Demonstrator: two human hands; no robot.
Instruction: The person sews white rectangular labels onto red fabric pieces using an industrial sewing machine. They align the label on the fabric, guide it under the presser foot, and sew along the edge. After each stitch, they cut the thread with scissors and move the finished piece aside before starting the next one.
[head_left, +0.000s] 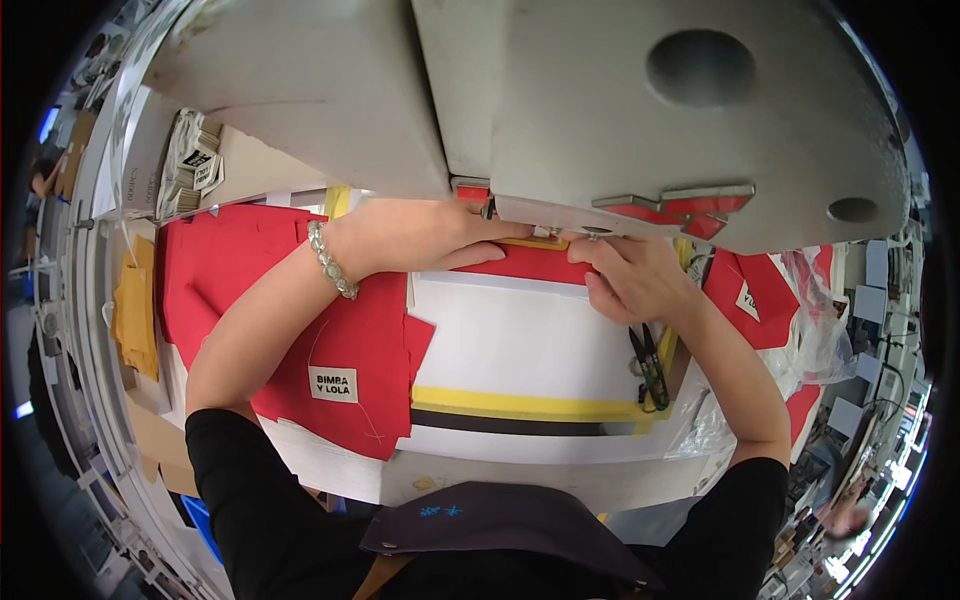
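Observation:
A red fabric piece (535, 264) lies under the head of a large grey sewing machine (590, 90). My left hand (425, 236), a beaded bracelet at its wrist, is stretched out flat, its fingertips by the machine's foot and its thumb on the red fabric. From the other side my right hand (640, 275) has bent fingers closed on the fabric's right end. A narrow yellow strip (530, 242) shows between the hands. The machine head partly hides the fingertips and the needle area.
Red pieces with white labels (333, 384) are piled at left; more red fabric (750, 295) and clear plastic (820, 320) lie at right. Black thread snips (649, 368) rest below my right hand. Label stacks (190, 165) and yellow-orange pieces (137, 310) sit far left.

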